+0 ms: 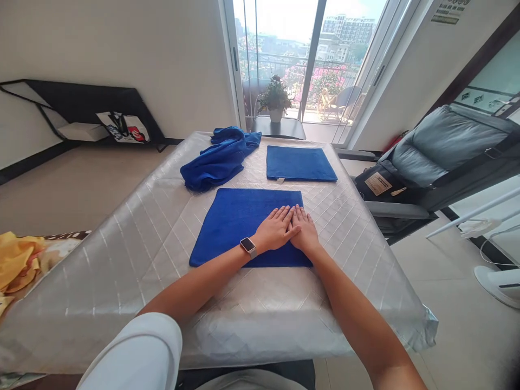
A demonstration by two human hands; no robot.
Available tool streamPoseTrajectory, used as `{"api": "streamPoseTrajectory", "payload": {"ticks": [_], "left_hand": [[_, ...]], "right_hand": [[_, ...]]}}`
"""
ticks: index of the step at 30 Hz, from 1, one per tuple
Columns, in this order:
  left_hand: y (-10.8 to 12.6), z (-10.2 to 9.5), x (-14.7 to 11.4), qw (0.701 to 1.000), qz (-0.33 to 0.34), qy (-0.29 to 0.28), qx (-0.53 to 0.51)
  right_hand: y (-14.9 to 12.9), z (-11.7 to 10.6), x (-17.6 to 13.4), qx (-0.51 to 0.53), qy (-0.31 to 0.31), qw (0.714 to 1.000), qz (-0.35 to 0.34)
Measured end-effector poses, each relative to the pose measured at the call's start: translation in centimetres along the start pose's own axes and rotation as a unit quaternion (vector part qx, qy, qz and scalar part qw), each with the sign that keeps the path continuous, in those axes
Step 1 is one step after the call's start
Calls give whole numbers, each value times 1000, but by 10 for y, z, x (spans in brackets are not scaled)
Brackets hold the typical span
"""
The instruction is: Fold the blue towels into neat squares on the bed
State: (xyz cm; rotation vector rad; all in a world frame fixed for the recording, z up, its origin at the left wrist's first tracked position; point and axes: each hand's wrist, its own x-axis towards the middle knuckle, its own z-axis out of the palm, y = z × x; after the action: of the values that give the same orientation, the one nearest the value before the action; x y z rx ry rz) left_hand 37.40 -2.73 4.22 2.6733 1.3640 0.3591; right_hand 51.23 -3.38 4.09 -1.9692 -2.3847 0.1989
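Note:
A blue cloth (235, 222) lies spread flat in front of me, squared into a rough rectangle. On its right part my left hand (273, 229) rests flat, fingers stretched out and a watch (247, 245) on the wrist. Beside it my right hand (304, 230) lies flat along the cloth's right edge, the two hands touching. Farther back sits a neatly folded blue cloth (301, 163) with a small white tag at its near edge. To the left of that is a crumpled blue cloth (221, 158).
A silvery quilted cover (162, 238) drapes over the table. Right of it stands a grey chair (450, 146) with a black bag. A potted plant (275, 100) is behind the table, before glass doors. Yellow fabric (20, 260) lies at far left.

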Motion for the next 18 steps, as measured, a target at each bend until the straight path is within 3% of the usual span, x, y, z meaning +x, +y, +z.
{"api": "streamPoseTrajectory", "payload": {"ticks": [5, 11, 15, 18], "left_hand": [[-23, 3, -25, 998, -54, -15, 23], [-98, -17, -82, 984, -166, -13, 64], [-149, -18, -117, 965, -251, 26, 73], [-170, -16, -129, 957, -280, 38, 61]], "right_hand": [[-2, 3, 4, 25, 5, 1000, 15], [-4, 0, 4, 41, -8, 999, 24], [-5, -2, 5, 24, -12, 999, 33], [-4, 1, 6, 7, -13, 999, 34]]}}
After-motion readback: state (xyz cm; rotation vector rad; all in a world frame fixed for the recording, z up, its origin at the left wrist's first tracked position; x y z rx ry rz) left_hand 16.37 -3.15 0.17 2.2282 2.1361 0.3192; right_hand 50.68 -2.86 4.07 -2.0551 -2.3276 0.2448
